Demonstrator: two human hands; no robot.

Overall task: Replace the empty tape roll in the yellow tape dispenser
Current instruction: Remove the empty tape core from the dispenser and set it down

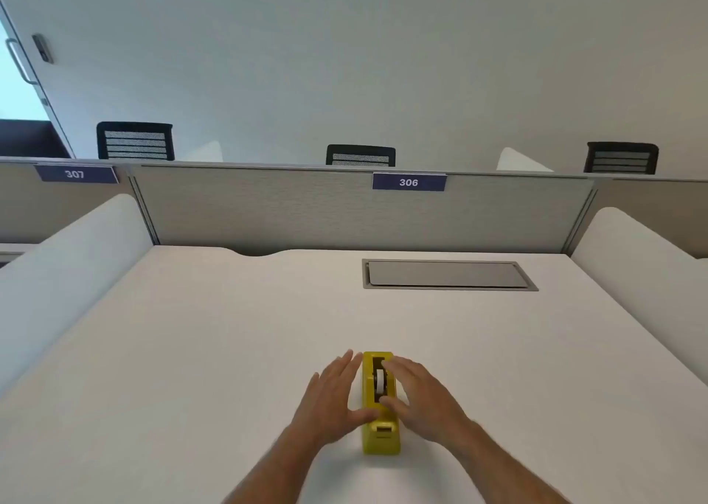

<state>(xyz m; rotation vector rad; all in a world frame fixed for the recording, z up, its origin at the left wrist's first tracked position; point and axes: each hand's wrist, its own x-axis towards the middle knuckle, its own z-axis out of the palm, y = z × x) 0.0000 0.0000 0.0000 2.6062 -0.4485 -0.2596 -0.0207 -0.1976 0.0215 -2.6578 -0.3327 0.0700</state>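
Observation:
The yellow tape dispenser (379, 436) stands lengthwise on the white desk (214, 350), near its front edge, cutter end toward me. A white roll (380, 380) sits in its black well. My left hand (332, 400) lies flat along the dispenser's left side, fingers spread, thumb touching the top near the cutter. On the other side, my right hand (421, 396) hovers with fingers reaching over the top by the roll. Neither hand grips anything that I can see. No spare tape roll is in view.
A grey cable hatch (448, 275) is set into the desk at the back right. White curved side dividers (69, 266) flank the desk, and a grey partition (306, 208) labelled 306 closes the back. Black chairs (135, 141) stand beyond it.

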